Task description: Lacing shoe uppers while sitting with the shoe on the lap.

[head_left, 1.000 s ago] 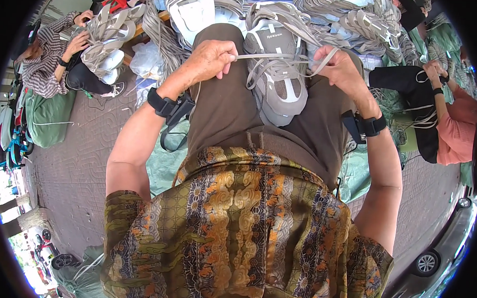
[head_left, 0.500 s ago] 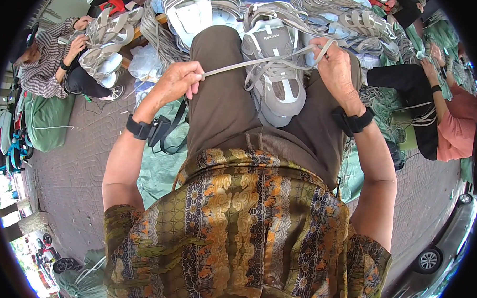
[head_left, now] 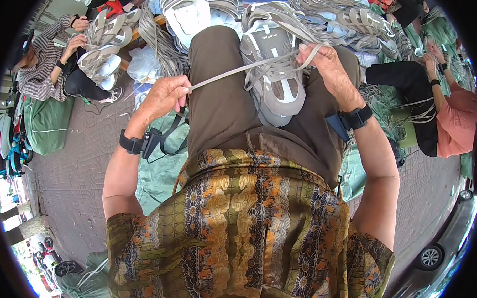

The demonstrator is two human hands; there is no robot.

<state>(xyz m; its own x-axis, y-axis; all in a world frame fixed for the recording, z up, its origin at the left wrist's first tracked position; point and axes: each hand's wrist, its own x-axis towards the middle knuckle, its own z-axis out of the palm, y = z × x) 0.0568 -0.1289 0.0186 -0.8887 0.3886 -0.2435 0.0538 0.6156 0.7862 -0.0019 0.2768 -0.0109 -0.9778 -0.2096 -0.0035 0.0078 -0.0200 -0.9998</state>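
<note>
A grey and white sneaker upper (head_left: 279, 109) rests between my knees, its toe toward me. A flat beige shoelace (head_left: 225, 75) runs from it, stretched taut across my left thigh. My left hand (head_left: 164, 97) is closed in a pinch on that lace, beyond the left side of the shoe. On the other side, my right hand (head_left: 328, 69) is closed on a looped part of the lace, close beside the shoe's eyelets. More lace crosses loosely over the tongue. Further lace strands are bunched at the shoe's far end.
Stacked grey and white shoe uppers (head_left: 185, 16) lie beyond my knees, with more shoe parts (head_left: 363, 27) to the right. At left, a person in a striped shirt (head_left: 41, 81) handles uppers beside a green sack (head_left: 47, 124). A person in a pink top (head_left: 457, 125) sits at right.
My left hand has shifted left and slightly toward me, drawing the lace along. My right hand has moved a little left, nearer the shoe, and turned.
</note>
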